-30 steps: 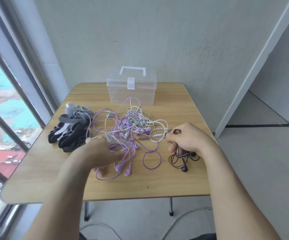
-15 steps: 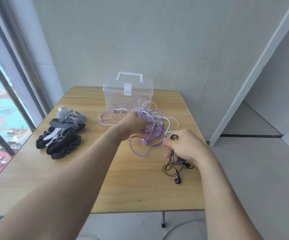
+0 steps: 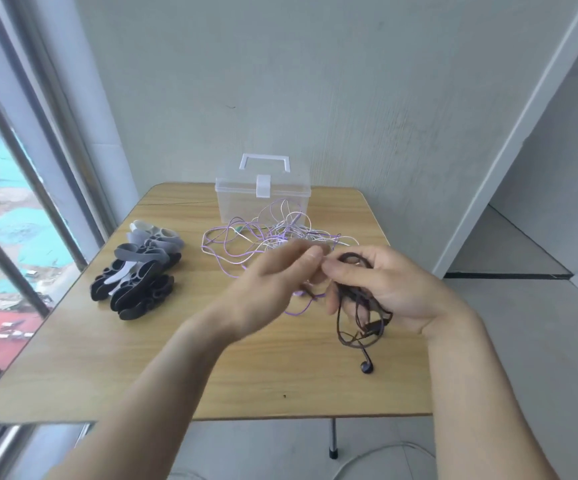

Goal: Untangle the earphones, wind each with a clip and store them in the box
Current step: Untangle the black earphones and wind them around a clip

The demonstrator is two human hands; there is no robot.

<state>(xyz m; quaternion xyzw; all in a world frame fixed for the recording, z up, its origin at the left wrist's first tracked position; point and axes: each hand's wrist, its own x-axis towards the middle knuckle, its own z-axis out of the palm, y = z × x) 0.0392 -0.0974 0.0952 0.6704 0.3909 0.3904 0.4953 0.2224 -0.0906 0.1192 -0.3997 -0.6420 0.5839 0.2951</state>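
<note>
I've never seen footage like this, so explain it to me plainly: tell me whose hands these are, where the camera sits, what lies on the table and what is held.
There is no machine here. A person wears a camera on the head, looking down at their own two hands. The right hand holds a bundle of dark earphones, one earbud dangling. The left hand is blurred, its fingertips meeting the right hand's; what its grip holds is unclear. On the wooden table lie a tangle of purple and white earphones, a pile of black and grey clips, and a closed clear box with a white handle.
</note>
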